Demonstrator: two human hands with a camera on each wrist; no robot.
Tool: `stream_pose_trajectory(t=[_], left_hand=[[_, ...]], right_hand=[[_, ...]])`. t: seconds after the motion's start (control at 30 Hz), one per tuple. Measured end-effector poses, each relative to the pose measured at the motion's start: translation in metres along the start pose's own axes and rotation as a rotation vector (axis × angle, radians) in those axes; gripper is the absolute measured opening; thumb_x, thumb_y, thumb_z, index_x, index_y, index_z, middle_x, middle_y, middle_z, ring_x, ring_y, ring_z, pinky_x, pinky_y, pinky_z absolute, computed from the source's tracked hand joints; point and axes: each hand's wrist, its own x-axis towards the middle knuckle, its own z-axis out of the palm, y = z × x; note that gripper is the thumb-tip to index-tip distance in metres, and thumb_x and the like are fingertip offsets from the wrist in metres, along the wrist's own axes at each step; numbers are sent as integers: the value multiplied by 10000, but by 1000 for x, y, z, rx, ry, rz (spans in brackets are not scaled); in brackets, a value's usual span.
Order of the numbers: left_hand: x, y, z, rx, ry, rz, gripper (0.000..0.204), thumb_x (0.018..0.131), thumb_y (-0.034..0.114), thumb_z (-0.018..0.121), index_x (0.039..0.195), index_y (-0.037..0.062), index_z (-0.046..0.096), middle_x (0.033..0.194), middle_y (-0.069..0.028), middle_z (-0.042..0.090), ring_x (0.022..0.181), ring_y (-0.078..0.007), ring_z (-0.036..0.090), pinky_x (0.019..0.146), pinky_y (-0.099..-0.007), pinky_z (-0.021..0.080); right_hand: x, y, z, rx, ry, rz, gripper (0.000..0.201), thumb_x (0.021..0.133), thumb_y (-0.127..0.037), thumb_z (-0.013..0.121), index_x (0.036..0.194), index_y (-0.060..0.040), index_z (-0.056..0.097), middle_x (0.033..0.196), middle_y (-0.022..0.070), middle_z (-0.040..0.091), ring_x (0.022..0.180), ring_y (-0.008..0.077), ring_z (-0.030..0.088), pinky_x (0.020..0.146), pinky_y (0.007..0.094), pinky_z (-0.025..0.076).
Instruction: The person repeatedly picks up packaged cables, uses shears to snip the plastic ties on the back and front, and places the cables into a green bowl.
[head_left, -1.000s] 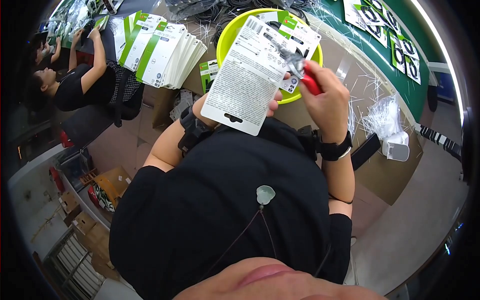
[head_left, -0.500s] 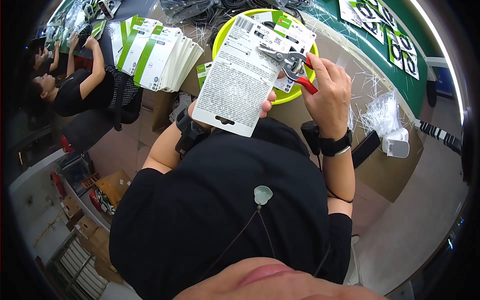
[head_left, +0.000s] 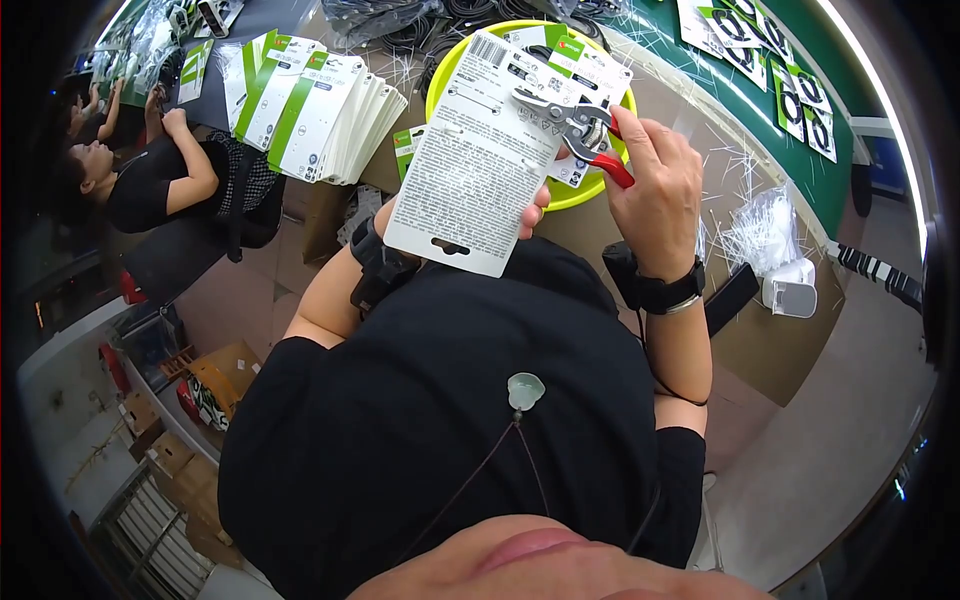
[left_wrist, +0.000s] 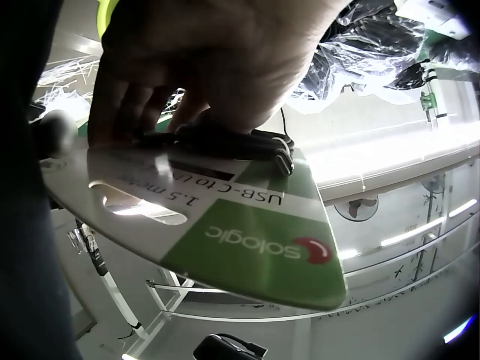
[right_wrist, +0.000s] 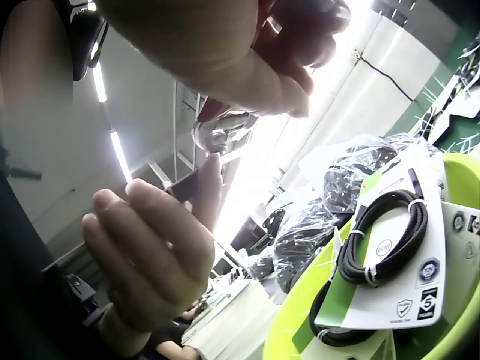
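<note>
White card, printed in black, lies at 12 o'clock in the head view, back side up: barcode at the top, dense small text below, a hanging slot at the lower edge. Its front, seen from the left wrist, carries a green "sologic" panel and a black cable. The left hand grips it from beneath, fingers curled at its right edge. Towards 1 o'clock, the right hand has its fingers round red-handled cutters; the handles are spread, and the jaws lie over the card's upper right, hiding some print. Whether they touch it, I cannot tell.

At 10 o'clock sits a person in black; towards 11, a fanned stack of cards. Between 1 and 2, cards with coiled cables lie on a green surface. At 3 is a dark slab.

Just past 12, partly hidden by the card, a yellow-green tub holds more carded cables, their black coils tied in white. Between 2 and 3, a clear bag lies among thin white strips.
</note>
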Motion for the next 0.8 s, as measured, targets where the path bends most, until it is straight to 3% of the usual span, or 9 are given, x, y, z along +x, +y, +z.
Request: stream_pose_trajectory(t=[0.13,0.27,0.3,0.4,0.43,0.53,0.57,0.67,0.8], left_hand=[[3,-1,-4,-25,8,-5,750,874,421,582,1390,-16,259,1133,-244,527,964,-310,612,874,-395,515],[8,4,-21,-25,-132,8,738,878,468,532,1384,-15,299,1089,-180,552,933,-267,591,860,-383,493],[6,7,-20,-32,-130,14,738,878,468,532,1384,-15,299,1089,-180,552,933,-267,591,860,-383,493],[0,23,-7,448,292,319,500,904,284,585,1278,-9,429,1092,-138,598,970,-187,609,851,-312,508],[0,23,-7,440,297,318,500,904,284,585,1278,-9,429,1092,-138,598,970,-187,609,851,-312,508],[-4,25,-4,835,471,643,343,924,194,564,1187,-16,501,1074,-85,618,948,-133,604,828,-269,498],[-5,25,-3,834,473,645,343,924,194,564,1187,-16,501,1074,-85,618,948,-133,604,828,-269,498],[-4,23,0,988,514,746,287,925,156,566,1148,-20,521,1052,-69,622,930,-106,590,809,-239,484],[-10,25,-1,1194,545,757,289,923,161,573,1136,-30,527,1039,-57,625,920,-88,574,807,-236,477]], right_hand=[[1,1,1,128,-167,89,485,717,-99,719,1180,-75,580,939,64,634,851,201,608,768,304,464],[-2,18,9,583,-3,398,431,768,-116,712,1173,-46,585,890,75,650,801,139,618,716,273,486],[-3,20,6,583,-12,396,431,768,-116,712,1173,-46,585,890,75,650,801,139,618,716,273,486],[-3,24,-12,1026,-57,508,424,789,-148,720,1171,-26,581,933,80,651,836,98,596,721,267,487],[-5,21,-17,1026,-66,513,424,789,-148,720,1171,-26,581,933,80,651,836,98,596,721,267,487],[-8,7,-27,560,-138,297,456,752,-136,733,1169,-39,578,957,90,645,826,139,609,731,276,491],[-8,3,-26,561,-140,295,456,752,-136,733,1169,-39,578,957,90,645,826,139,609,731,276,491],[-11,-6,-24,164,-168,126,463,718,-113,731,1154,-61,583,960,99,635,801,197,612,734,302,498],[-6,-6,-18,134,-86,128,460,699,-112,724,1137,-79,590,936,104,627,774,240,603,733,332,499]])
